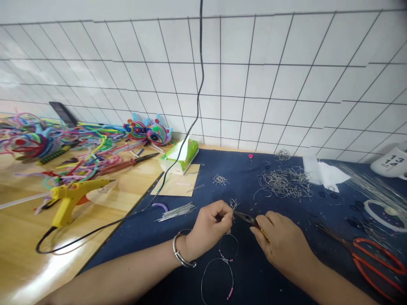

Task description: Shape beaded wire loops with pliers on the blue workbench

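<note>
My left hand [211, 224] is closed in a pinch, its thumb and forefinger together on a thin wire mostly hidden by the fingers. My right hand [281, 241] grips needle-nose pliers [249, 219] with a yellow handle; their tip reaches the left fingertips. Just beyond that tip lies a small tangle of bent wire [233, 204]. Below the hands, a wire ring with pink beads [229, 248] and a larger beaded wire loop [217, 279] rest on the dark blue cloth [254, 275]. Part of another loop shows behind my left wrist.
Straight wires [176, 212], a wire heap [286, 182] and orange-handled scissors [375, 258] lie around. To the left are a yellow glue gun [71, 197], a tissue box [181, 156] and colourful pipe cleaners [92, 156]. A black cable [197, 101] hangs across the view. A mug [391, 163] stands right.
</note>
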Action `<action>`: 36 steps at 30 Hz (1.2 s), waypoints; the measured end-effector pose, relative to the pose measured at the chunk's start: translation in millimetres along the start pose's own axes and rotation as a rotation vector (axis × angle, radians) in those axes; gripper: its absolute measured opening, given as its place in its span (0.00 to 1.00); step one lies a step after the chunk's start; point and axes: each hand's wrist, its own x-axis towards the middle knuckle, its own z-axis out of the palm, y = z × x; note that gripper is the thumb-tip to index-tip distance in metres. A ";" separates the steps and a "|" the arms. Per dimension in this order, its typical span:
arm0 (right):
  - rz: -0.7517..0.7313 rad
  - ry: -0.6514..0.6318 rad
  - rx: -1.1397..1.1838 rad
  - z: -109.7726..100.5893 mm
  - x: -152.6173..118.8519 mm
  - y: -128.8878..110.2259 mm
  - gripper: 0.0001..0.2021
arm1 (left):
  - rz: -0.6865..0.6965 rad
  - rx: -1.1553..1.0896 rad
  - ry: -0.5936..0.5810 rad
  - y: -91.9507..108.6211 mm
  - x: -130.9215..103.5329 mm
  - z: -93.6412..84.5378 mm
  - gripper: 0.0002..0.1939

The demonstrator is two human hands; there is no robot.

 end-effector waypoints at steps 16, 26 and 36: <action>0.006 0.080 0.102 9.6 2.4 -0.4 0.10 | -0.274 -0.738 0.000 9.9 -2.9 7.4 0.08; -0.003 0.094 0.225 16.6 2.9 -0.8 0.09 | -0.345 -0.925 -0.013 9.9 -3.1 6.8 0.07; 0.001 0.127 0.250 22.7 5.6 -1.5 0.07 | -0.368 -0.975 -0.012 13.5 -2.8 5.1 0.07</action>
